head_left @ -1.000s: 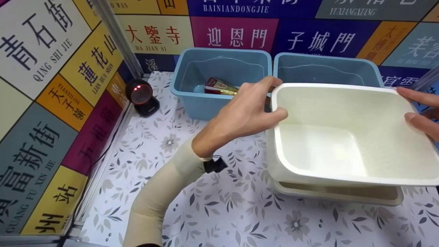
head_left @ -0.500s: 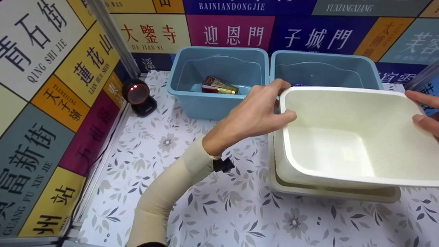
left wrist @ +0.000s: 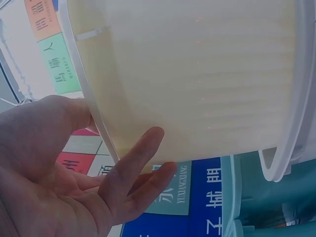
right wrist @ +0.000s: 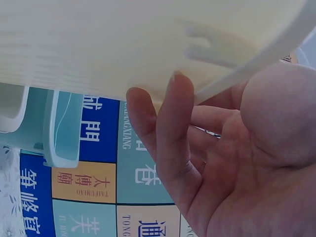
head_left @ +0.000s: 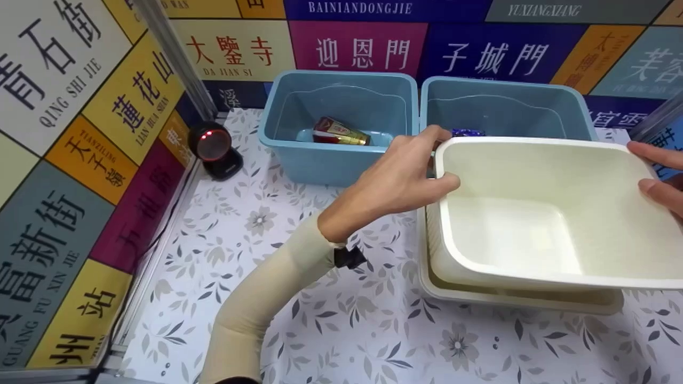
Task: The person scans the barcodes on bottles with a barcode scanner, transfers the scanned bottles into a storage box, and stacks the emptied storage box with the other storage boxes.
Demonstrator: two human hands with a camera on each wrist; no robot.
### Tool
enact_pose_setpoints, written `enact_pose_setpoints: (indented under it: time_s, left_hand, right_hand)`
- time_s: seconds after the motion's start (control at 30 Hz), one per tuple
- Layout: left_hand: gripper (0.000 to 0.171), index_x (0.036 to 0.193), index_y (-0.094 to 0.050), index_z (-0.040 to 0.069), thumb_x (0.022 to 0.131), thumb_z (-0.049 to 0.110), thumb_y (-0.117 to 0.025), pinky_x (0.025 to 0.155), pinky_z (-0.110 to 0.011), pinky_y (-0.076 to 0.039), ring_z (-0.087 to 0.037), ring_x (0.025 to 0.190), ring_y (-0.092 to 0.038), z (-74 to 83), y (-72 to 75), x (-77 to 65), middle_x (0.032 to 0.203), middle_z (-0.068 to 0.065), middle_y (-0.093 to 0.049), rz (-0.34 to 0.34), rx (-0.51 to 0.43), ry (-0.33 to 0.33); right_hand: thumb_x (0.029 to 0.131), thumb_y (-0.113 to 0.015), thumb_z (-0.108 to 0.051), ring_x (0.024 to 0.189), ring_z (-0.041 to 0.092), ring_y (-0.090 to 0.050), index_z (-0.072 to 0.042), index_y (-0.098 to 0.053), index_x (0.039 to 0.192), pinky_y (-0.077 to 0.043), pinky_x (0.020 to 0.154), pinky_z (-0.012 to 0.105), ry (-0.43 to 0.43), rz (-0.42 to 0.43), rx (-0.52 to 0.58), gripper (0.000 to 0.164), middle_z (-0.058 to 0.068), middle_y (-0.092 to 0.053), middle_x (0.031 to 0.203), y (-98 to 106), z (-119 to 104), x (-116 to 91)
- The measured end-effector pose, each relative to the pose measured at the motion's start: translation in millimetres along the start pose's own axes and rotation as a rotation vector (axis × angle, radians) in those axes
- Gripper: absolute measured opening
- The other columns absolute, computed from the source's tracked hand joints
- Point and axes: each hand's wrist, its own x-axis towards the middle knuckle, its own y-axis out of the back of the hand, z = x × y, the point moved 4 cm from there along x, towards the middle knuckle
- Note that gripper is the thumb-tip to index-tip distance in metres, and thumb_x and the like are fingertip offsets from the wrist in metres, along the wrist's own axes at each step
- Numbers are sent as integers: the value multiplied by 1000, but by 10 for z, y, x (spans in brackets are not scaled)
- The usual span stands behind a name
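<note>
A white plastic bin (head_left: 512,234) is tilted toward the head camera, its bare inside showing. My left hand (head_left: 397,176) grips its left rim, the thumb inside and the other fingers on the outer wall, as the left wrist view shows. My right hand (right wrist: 197,143) holds the opposite rim; in the head view only some fingers (head_left: 659,194) of it show at the right edge. Beneath the held bin is a second whitish bin (head_left: 533,301), mostly hidden, its front rim visible on the table.
Two blue bins stand side by side at the back. The left blue bin (head_left: 336,165) contains a red and gold package (head_left: 341,132); in the right blue bin (head_left: 507,109) a purple-blue package (head_left: 467,133) partly shows. A black scanner (head_left: 215,149) with red lights stands left on the flowered tablecloth (head_left: 320,320).
Over the past second the held bin and both hands have shifted slightly right relative to the bin below. The package in the right blue bin has come into view. Both hands keep their grip.
</note>
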Motion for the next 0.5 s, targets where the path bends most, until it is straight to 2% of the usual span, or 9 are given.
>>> enact_pose_setpoints:
  time_s: [0.17, 0.27, 0.33, 0.37, 0.4, 0.5]
  left_hand:
    - [54, 146, -54, 4, 95, 17, -67, 77, -18, -60, -9, 93, -71, -42, -45, 19, 123, -8, -75, -14, -22, 13]
    - [54, 146, -54, 4, 96, 17, -67, 76, -18, -59, -10, 93, -70, -74, -66, 26, 122, -7, -74, -17, -17, 22]
    - [53, 146, -54, 5, 96, 18, -67, 75, -18, -59, -11, 93, -69, -97, -81, 29, 122, -7, -74, -16, -9, 26]
    - [53, 146, -54, 5, 96, 19, -67, 75, -18, -59, -11, 92, -69, -109, -90, 30, 121, -7, -74, -15, -6, 28]
    - [53, 146, -54, 5, 96, 19, -68, 75, -18, -59, -11, 92, -68, -122, -99, 31, 122, -7, -74, -15, -3, 31]
    - [54, 146, -53, 5, 96, 19, -68, 74, -17, -60, -11, 92, -69, -163, -129, 30, 122, -8, -74, -15, -4, 37]
  right_hand:
    - [111, -60, -37, 59, 12, -61, -42, -40, 166, -55, 46, 26, -4, 11, -22, 59, -25, -55, 95, -18, 19, -2]
    - [111, -58, -36, 61, 1, -56, -43, -38, 166, -54, 46, 23, -19, 4, -67, 59, 1, -68, 113, -35, 34, 31]
    - [112, -57, -36, 62, -2, -55, -44, -38, 166, -54, 46, 22, -31, -2, -82, 58, 21, -67, 122, -55, 42, 47]
    - [112, -57, -36, 63, -4, -55, -44, -38, 166, -54, 46, 22, -38, -1, -81, 58, 23, -66, 123, -65, 48, 51]
    - [111, -57, -36, 64, -6, -54, -45, -39, 165, -53, 47, 21, -35, 4, -90, 58, 18, -68, 124, -73, 52, 60]
    - [110, -61, -35, 67, -9, -56, -44, -46, 163, -54, 48, 20, -7, 34, -52, 56, -17, -64, 116, -95, 67, 38]
